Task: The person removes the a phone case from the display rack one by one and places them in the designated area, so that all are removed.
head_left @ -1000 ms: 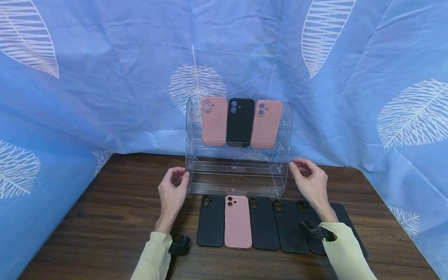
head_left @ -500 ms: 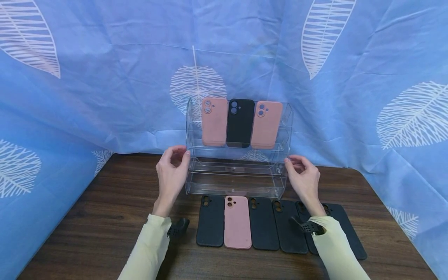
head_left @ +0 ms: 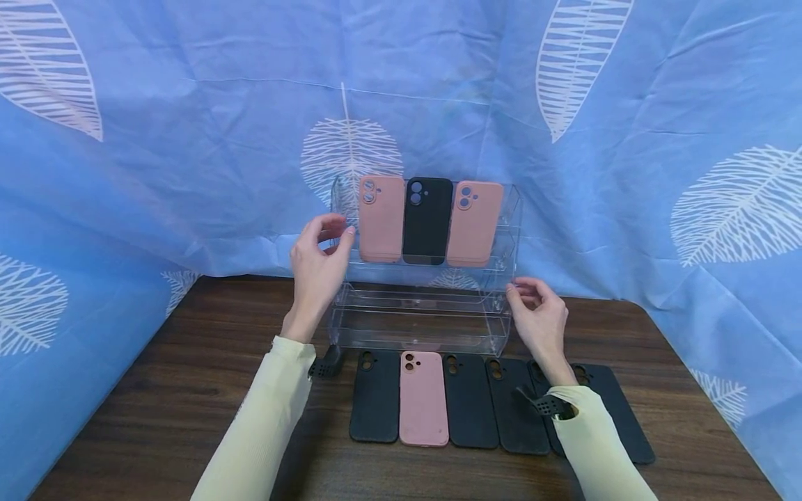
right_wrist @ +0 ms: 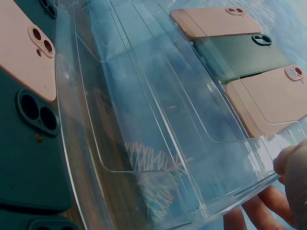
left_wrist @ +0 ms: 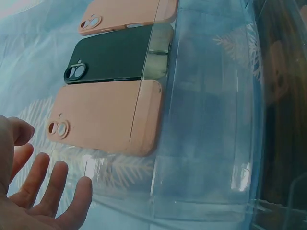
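Observation:
A clear stepped display rack [head_left: 413,339] stands on the table. Its upper tier holds a pink phone case [head_left: 381,226], a black phone case [head_left: 427,226] and another pink phone case [head_left: 474,229] side by side, upright and leaning back. My left hand [head_left: 318,271] hovers at the rack's upper left, beside the left pink case. Its fingers are spread and hold nothing in the left wrist view. At the rack's right side, my right hand [head_left: 539,316] pinches the side edge; in the right wrist view the thumb [right_wrist: 284,162] lies over it, with fingers on the outer side.
Before the rack lies a row of phone cases: a pink case [head_left: 423,403] among several black cases [head_left: 374,403], the rightmost partly under my right forearm. Behind the rack hangs a blue leaf-patterned cloth [head_left: 250,139]. The dark wooden table [head_left: 188,390] extends to both sides.
My left hand has moved up along the rack's left side to the upper tier. My right hand has shifted slightly left onto the rack's right edge. The phone cases have stayed put.

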Demonstrator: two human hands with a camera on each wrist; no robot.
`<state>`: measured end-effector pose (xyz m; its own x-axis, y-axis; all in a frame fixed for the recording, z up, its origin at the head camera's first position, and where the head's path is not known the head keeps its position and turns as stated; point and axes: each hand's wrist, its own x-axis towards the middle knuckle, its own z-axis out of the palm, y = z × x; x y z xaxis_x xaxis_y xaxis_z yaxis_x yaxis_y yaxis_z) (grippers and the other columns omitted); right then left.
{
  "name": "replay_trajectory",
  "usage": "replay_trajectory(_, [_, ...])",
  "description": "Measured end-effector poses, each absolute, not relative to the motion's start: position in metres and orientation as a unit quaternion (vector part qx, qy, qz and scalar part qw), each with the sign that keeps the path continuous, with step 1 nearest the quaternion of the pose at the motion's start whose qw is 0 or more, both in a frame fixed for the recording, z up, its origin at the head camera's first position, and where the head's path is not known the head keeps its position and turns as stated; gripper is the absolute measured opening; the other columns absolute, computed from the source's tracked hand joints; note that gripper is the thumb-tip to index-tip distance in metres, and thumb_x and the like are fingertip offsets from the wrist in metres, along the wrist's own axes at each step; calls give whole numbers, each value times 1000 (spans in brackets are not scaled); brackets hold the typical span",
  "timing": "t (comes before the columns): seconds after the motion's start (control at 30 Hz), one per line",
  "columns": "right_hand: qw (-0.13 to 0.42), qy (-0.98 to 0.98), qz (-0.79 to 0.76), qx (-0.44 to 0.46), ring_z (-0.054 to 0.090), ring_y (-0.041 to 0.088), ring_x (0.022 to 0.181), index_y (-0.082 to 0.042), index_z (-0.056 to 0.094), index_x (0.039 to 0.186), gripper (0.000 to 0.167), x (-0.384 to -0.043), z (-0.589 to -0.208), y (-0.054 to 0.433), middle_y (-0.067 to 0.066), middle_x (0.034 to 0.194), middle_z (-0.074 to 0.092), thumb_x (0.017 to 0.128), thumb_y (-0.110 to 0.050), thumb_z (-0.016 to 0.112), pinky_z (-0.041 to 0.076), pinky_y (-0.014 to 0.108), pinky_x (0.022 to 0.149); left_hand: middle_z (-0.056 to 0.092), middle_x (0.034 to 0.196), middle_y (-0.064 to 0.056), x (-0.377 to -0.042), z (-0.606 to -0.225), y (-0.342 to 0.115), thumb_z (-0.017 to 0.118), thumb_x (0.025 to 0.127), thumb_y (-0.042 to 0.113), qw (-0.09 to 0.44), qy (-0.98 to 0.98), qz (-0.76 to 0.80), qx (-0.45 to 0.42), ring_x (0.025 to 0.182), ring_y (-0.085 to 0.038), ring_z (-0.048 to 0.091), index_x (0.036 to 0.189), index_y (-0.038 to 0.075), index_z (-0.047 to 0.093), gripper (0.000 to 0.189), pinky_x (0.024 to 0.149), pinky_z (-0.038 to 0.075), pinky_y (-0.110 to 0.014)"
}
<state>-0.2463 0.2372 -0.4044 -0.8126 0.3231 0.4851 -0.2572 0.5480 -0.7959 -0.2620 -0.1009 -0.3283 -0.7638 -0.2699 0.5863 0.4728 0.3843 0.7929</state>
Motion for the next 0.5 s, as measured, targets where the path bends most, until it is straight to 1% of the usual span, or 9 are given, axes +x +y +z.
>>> replay_trajectory(0.2, [301, -827, 474, -19, 60, -13, 73, -5, 72, 113, 21, -246, -405, 236, 12, 100, 75, 96, -18, 70, 46, 8, 64, 69, 118, -13, -274, -321, -93, 69, 96, 20, 325, -773, -540, -76, 108, -29, 71, 123, 8, 68, 30, 90, 59, -46])
replay_trajectory(0.37, [299, -828, 474, -25, 60, -13, 74, -6, 72, 113, 21, -247, -405, 236, 12, 100, 75, 96, -18, 70, 46, 9, 64, 68, 123, -15, -281, -317, -86, 68, 97, 22, 309, -784, -532, -84, 112, -31, 70, 126, 7, 65, 33, 92, 59, -45])
replay_trajectory(0.5, [298, -827, 477, -28, 60, -12, 74, -6, 71, 113, 21, -247, -406, 237, 11, 100, 74, 96, -18, 70, 46, 9, 65, 68, 122, -16, -286, -315, -80, 69, 96, 21, 306, -798, -514, -80, 111, -32, 69, 126, 6, 63, 35, 91, 58, -44])
